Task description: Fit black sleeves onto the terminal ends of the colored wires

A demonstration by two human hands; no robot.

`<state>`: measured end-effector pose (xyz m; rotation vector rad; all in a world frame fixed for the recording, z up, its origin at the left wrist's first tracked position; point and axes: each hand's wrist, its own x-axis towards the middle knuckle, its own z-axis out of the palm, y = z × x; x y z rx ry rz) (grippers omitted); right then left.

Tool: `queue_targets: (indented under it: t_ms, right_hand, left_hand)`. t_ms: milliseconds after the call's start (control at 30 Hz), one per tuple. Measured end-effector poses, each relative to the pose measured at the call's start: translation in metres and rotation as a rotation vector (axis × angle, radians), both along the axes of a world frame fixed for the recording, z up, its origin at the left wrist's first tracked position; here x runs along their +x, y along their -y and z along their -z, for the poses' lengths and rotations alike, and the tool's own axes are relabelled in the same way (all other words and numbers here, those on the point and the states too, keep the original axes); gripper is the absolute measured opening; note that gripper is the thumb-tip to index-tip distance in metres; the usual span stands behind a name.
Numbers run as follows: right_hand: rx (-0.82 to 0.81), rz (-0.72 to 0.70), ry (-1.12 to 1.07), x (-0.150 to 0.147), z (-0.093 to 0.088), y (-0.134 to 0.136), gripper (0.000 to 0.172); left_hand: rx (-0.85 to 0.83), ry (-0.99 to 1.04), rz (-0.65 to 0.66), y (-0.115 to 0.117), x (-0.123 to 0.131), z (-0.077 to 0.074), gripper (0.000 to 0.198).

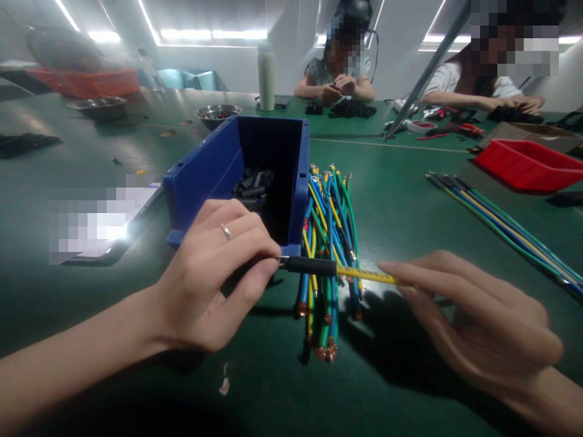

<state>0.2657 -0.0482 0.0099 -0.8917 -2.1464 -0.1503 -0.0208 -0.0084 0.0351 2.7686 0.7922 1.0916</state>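
Between my two hands runs a yellow cable (364, 275) with a black sleeve (312, 266) around its left part. My left hand (223, 273), a ring on one finger, pinches the metal terminal at the cable's left end. Thumb and fingers of my right hand (478, 328) close on the yellow part, farther right. Behind the cable lies a bundle of blue, green and yellow cables (328, 212), with bare copper strands at the near ends. Just beyond my left hand stands a blue bin (204, 158) holding black sleeves (255, 185).
More sleeved cables (510, 224) lie at the right, near a red tray (528, 164). A phone (113, 227) rests left of the bin. Farther back are metal bowls (218, 113), a pale bottle (266, 79) and two people working across the green table (387, 194).
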Motion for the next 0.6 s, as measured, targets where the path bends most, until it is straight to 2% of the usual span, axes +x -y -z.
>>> queue_targets:
  t_ms: [600]
  right_hand:
    - [0.087, 0.08, 0.04, 0.0006, 0.0032, -0.0018, 0.029]
  left_hand:
    - [0.031, 0.06, 0.009, 0.0026, 0.0019, 0.0003, 0.005]
